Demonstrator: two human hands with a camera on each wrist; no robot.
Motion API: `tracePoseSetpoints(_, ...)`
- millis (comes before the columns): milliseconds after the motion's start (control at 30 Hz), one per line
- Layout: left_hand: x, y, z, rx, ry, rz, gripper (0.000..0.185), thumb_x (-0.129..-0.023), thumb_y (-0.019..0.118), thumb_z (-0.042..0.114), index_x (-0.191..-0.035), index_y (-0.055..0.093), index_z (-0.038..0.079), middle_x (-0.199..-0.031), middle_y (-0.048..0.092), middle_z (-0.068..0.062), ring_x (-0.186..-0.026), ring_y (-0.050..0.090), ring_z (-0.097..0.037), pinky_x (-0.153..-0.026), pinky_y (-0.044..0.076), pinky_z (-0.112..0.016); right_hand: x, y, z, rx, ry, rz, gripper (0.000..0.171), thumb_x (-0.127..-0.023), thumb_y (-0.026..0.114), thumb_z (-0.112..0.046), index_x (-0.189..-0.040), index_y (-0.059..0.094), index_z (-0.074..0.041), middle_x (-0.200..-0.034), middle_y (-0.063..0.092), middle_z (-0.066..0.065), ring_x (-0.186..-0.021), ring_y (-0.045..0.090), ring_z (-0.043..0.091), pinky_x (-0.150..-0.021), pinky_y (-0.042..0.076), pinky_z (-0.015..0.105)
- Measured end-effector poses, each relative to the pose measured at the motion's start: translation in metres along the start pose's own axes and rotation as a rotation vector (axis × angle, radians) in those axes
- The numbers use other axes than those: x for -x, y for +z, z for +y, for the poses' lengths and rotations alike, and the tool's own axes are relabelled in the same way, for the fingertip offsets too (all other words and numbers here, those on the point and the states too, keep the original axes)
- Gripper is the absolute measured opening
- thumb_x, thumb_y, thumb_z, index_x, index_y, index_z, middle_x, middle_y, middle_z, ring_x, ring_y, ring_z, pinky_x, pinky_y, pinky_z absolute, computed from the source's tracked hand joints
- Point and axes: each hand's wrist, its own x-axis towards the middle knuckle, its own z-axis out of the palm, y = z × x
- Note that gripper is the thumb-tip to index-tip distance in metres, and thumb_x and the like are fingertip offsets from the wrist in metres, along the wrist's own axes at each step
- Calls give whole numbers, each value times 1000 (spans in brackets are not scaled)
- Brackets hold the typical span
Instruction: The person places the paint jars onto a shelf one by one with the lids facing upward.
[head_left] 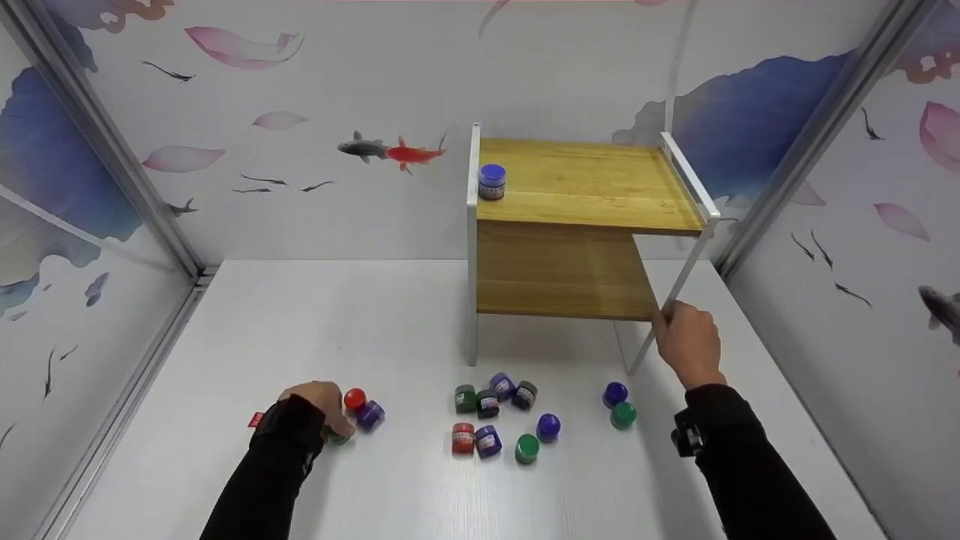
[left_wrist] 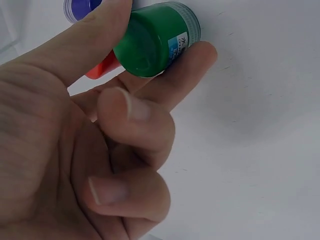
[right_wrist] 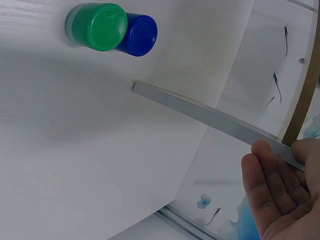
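Observation:
My left hand (head_left: 324, 409) is low on the white table (head_left: 225, 337) at the left, and pinches a small green-lidded paint jar (left_wrist: 155, 42) between thumb and fingers. A red jar (head_left: 355, 398) and a purple jar (head_left: 370, 414) lie right beside it. My right hand (head_left: 675, 326) grips the slanted white front leg (right_wrist: 210, 116) of a two-tier wooden shelf (head_left: 585, 187). One blue jar (head_left: 492, 181) stands on the top board at its left edge.
Several jars in green, blue, red and black lie in a cluster (head_left: 491, 412) in front of the shelf. A blue jar (head_left: 615, 393) and a green jar (head_left: 622, 414) lie below my right hand. Patterned walls close in the table on three sides.

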Motion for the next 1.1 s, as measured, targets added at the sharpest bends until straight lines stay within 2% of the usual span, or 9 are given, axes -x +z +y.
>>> tracePoseSetpoints(167,-16,6,-8,47,-18,-17,17,-77,80,22,-76,68,9,-65,60,-2,-57,54,-16,-50,39,-26,0,0,0,-2,0,3,24,-95,56,-14,-83,65,5,-79,68,24,-69,66,36,-58,48,43)
tracePoseSetpoints(300,-26,10,-12,51,-28,-37,14,-76,78,18,-78,68,10,-66,59,-2,-59,54,-16,-51,39,-27,0,1,0,0,-16,16,24,-95,56,-13,-81,64,5,-76,67,24,-67,65,35,-56,47,43)
tracePoseSetpoints(433,-30,10,-14,54,-44,-55,18,-75,75,14,-91,68,8,-71,59,-4,-65,54,-19,-54,39,-28,1,1,-1,5,-31,29,24,-94,58,-12,-80,64,6,-74,66,24,-65,64,35,-56,47,43)
tracePoseSetpoints(567,-31,8,-15,70,-50,-77,31,-78,71,12,-108,67,8,-86,61,-7,-77,55,-23,-60,42,-31,0,1,-1,7,-27,29,24,-94,59,-13,-81,65,6,-74,66,24,-64,64,34,-55,47,43)
tracePoseSetpoints(767,-24,4,-15,-5,22,-46,18,-78,71,11,-96,70,12,-95,65,-5,-84,53,-25,-73,45,-39,-1,2,0,4,-14,21,25,-95,58,-14,-86,66,8,-77,67,25,-66,65,35,-57,48,43)
tracePoseSetpoints(933,-22,3,-15,-6,40,-34,29,-78,76,10,-106,69,10,-100,68,-8,-87,55,-26,-81,49,-47,-1,3,0,0,-4,17,25,-95,57,-15,-85,65,7,-77,67,24,-66,65,33,-56,48,42)
tracePoseSetpoints(1100,-18,0,-18,-16,82,-1,35,-76,80,11,-110,69,8,-101,69,-9,-87,56,-26,-81,50,-48,-1,3,-1,1,3,13,24,-95,56,-14,-84,65,6,-77,68,23,-68,66,34,-58,49,42)
